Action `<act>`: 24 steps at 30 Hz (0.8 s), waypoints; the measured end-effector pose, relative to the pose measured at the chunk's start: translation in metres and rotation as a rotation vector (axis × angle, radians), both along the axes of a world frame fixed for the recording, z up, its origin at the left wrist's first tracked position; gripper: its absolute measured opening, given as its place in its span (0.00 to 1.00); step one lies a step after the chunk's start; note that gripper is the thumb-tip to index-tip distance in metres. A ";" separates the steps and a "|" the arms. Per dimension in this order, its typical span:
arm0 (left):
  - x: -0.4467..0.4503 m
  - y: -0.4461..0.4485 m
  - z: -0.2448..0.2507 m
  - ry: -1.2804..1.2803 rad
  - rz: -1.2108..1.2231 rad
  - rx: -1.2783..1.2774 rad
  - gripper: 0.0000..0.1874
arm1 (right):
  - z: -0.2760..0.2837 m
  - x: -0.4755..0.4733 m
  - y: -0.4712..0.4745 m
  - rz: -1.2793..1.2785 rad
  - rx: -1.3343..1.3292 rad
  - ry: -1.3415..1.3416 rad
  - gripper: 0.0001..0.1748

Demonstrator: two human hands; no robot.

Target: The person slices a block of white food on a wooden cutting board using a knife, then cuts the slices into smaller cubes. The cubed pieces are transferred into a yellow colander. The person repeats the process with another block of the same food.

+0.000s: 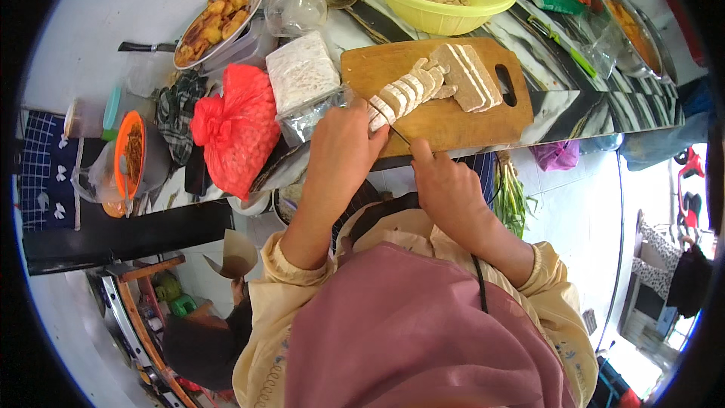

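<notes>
My right hand grips a knife whose thin blade slants up and left across the near end of a row of tempeh slices. At that same end my left hand holds the tempeh with fingers and thumb, close to the blade. The row lies on a wooden cutting board with a handle slot at its right end. Some larger tempeh slabs lean together on the board's right side. Left of the board, a white block of tempeh lies by clear plastic wrapping.
Behind the board stands a yellow basket holding small cubes. A red plastic bag, a plate of fried food and an orange-rimmed bowl are leftward. A green-handled tool lies right. Another person is low left.
</notes>
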State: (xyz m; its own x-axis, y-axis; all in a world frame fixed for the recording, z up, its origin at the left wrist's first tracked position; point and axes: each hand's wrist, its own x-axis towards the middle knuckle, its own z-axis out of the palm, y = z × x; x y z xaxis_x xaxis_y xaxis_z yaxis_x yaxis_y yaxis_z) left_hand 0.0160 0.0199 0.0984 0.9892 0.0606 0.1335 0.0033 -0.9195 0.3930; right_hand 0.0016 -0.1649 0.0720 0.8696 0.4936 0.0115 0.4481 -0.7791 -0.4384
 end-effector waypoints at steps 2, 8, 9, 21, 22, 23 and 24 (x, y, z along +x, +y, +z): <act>-0.003 0.004 0.001 0.069 0.014 -0.150 0.16 | 0.002 0.012 -0.004 -0.001 0.151 0.131 0.11; -0.010 0.007 0.002 0.100 0.035 -0.266 0.19 | 0.034 0.010 -0.019 0.054 0.235 0.041 0.11; -0.010 0.006 0.001 0.087 0.048 -0.229 0.18 | 0.038 0.005 -0.019 0.035 0.177 0.052 0.11; -0.010 0.001 -0.003 -0.010 0.045 -0.163 0.14 | 0.036 -0.007 -0.010 0.125 -0.088 -0.089 0.10; -0.009 0.000 -0.004 -0.013 0.045 -0.173 0.15 | 0.034 -0.008 -0.009 0.121 -0.104 -0.098 0.10; -0.009 0.000 -0.005 -0.001 0.052 -0.182 0.15 | 0.031 -0.008 -0.008 0.124 -0.105 -0.122 0.10; -0.010 0.000 -0.006 -0.014 0.060 -0.157 0.15 | 0.028 -0.008 -0.006 0.110 -0.121 -0.081 0.09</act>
State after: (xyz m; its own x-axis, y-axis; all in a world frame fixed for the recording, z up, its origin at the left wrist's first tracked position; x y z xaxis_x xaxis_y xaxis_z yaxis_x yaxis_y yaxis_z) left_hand 0.0063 0.0197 0.0923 0.9814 0.1405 0.1312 0.0499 -0.8453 0.5320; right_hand -0.0068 -0.1711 0.0996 0.8090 0.5876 0.0144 0.5634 -0.7683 -0.3037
